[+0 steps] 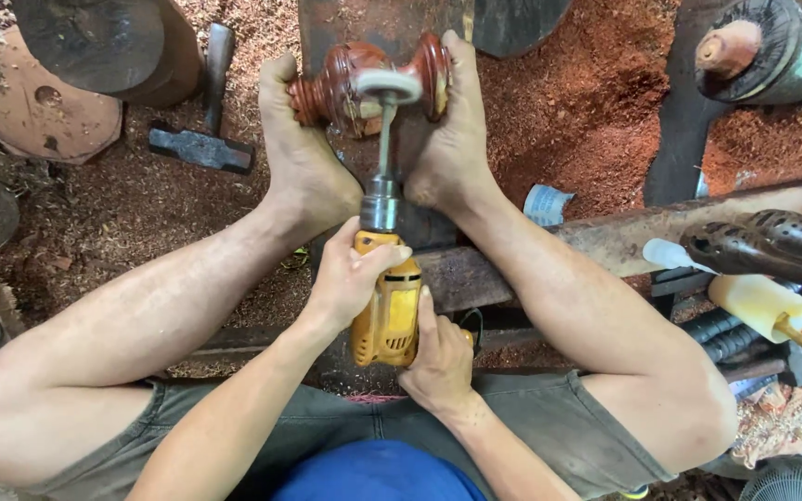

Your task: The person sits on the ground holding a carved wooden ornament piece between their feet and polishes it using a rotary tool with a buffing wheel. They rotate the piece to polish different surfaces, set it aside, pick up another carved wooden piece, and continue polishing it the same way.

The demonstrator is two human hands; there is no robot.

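Yellow power drill (387, 311) sits between the person's knees, gripped by both hands and pointing away from the body. Its long metal shaft ends in a pale round buffing wheel (388, 85) that touches the top of a turned reddish wooden piece (368, 83). That piece (shaped like a spool, with a flared disc at each end) lies sideways, clamped between the soles of two bare feet (303, 148). The left hand (350, 278) wraps around the front of the drill body just behind the chuck, fingers curled closed. The right hand (436, 362) clasps the rear grip from below, also closed. Red sawdust (587, 102) covers the ground. A hammer (204, 139) lies to the left beside the feet, and a rusty metal bar (624, 237) crosses on the right.
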